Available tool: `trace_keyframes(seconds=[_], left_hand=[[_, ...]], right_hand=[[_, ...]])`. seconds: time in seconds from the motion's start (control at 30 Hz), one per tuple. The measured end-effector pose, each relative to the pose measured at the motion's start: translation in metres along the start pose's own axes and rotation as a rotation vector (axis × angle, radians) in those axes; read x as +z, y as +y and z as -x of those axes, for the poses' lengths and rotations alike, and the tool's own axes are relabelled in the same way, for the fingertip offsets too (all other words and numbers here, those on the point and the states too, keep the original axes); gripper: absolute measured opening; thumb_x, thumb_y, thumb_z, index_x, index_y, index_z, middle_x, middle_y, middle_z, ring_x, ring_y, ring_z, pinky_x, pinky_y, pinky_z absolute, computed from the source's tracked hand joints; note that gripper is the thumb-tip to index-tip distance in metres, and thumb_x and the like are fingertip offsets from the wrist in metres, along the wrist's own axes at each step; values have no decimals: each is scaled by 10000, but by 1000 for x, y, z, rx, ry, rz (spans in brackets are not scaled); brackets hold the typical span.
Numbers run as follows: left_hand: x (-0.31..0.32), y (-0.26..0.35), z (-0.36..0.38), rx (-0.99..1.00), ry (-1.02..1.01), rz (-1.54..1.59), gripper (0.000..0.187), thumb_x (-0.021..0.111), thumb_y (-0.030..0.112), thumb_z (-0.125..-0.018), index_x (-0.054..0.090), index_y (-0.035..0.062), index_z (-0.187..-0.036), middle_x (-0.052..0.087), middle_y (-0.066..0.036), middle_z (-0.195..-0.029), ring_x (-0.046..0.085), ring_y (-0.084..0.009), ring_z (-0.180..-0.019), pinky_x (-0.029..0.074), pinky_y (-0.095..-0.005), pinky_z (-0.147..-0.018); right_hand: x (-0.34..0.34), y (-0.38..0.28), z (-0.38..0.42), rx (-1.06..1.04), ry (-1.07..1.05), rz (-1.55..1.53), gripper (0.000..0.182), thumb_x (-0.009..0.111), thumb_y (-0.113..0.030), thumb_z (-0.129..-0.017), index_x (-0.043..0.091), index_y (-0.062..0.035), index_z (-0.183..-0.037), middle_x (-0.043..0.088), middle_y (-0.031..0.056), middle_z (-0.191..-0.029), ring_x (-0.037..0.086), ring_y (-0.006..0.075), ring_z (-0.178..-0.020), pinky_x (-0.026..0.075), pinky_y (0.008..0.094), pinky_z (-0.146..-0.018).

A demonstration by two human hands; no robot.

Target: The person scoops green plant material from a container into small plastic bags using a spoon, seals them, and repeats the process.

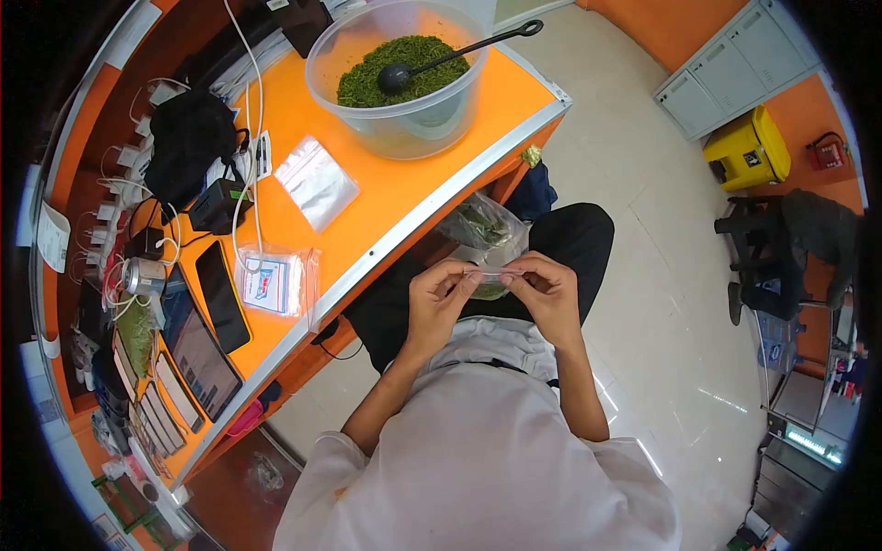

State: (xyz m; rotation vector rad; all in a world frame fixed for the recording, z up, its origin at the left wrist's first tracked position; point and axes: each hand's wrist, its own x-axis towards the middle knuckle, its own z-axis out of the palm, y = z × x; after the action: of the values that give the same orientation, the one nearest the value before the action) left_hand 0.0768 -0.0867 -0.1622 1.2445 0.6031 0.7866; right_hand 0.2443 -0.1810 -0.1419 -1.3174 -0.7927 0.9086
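Note:
My left hand (441, 301) and my right hand (548, 294) are both closed, pinching the top edge of a small clear plastic bag (491, 290) over my lap. Green matter shows in the lower part of this bag. Just beyond my hands is a larger clear plastic bag (481, 226) with more green stuff inside. On the orange table (404, 197) stands a round clear tub (404, 124) of chopped green leaves (404, 69). A black ladle (398, 79) rests in the leaves, its handle leaning over the rim. Flat clear bags (317, 182) lie near the tub.
A bag pack with a blue-and-white label (268, 285), a black phone (221, 298) and a tablet (193, 344) lie along the table's left part, among white cables and chargers. Right of me are a yellow bin (753, 151), grey lockers (735, 64) and a black stool (763, 239).

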Motion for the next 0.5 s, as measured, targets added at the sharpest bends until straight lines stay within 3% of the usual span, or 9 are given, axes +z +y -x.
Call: trace_keyframes(seconds=[0.13,0.37,0.5], left_hand=[[2,1,4,136,39,-158,79,671,-12,-1000,703,-67,-1047,703,-127,-1026,669,-155,-956,532,-290,-886],[6,15,-4,111,-31,-119,74,718,-15,-946,727,-56,-1006,716,-115,-988,669,-138,-935,523,-271,-833],[4,8,1,47,-38,-104,73,722,9,-949,751,-52,-978,723,-107,-981,675,-139,-916,526,-263,-805]], right_hand=[[5,0,4,-102,12,151,92,757,16,-912,758,44,-1000,710,80,-914,649,122,-819,514,264,-767],[16,-10,6,-30,6,-10,88,758,32,-885,748,58,-969,701,108,-875,656,144,-810,504,282,-748],[12,-12,3,-112,-55,157,70,751,42,-881,747,60,-948,709,112,-872,660,145,-802,502,285,-724]])
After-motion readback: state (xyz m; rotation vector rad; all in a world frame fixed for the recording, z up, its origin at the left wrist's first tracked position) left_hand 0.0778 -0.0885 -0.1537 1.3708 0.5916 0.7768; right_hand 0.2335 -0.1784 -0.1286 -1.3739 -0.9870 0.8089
